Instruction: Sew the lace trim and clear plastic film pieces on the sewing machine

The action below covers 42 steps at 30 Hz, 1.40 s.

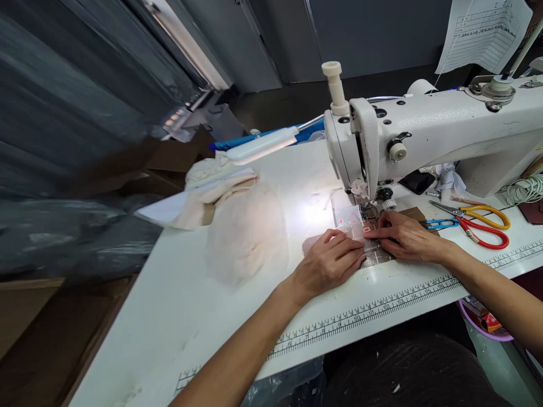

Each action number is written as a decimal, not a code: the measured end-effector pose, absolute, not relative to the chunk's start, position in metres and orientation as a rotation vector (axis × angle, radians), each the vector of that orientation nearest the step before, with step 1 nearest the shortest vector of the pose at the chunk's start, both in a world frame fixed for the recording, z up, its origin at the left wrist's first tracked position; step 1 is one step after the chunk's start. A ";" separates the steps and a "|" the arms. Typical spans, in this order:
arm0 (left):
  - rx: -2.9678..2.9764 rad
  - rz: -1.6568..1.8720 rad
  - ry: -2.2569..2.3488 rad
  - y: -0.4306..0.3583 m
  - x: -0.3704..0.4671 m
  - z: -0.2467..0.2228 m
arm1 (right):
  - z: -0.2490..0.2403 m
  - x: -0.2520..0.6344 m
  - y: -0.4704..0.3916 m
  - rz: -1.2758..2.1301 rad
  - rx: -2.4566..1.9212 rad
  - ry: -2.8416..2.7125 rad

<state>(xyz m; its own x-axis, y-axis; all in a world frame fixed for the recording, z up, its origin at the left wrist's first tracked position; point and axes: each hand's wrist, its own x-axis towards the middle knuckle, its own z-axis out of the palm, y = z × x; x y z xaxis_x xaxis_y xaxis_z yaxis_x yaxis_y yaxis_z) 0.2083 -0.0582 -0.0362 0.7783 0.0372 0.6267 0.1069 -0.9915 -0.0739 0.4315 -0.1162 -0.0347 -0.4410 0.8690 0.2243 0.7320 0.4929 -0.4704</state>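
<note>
A white sewing machine [424, 130] stands on the white table [203, 322]. Sheer, pale fabric [348, 217] lies flat at its needle area, with small red marks on it. My left hand [328, 263] rests palm down on the fabric's left part, fingers lying flat and slightly spread. On the right side my right hand [403, 237] touches the fabric close to the presser foot [368, 211], its thumb and index finger near each other at the edge. Whether the fabric is pinched between them is too small to tell. A heap of sheer pinkish fabric [250, 237] lies left of my left hand.
Scissors with red and yellow handles [483, 217] and a blue thread snipper [441, 223] lie right of my right hand. A lamp [263, 146] reaches over the table. A printed ruler [365, 316] follows the front edge. Cardboard boxes [169, 164] stand beyond the left edge.
</note>
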 end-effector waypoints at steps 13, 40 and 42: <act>-2.880 -0.988 -0.106 -0.059 0.208 -0.036 | -0.036 0.431 -0.117 0.459 -1.342 -2.283; -2.875 -0.928 -0.121 -0.058 0.209 -0.037 | -0.029 0.435 -0.132 0.500 -1.309 -2.308; -2.865 -0.933 -0.121 -0.059 0.209 -0.037 | -0.029 0.433 -0.133 0.446 -1.332 -2.338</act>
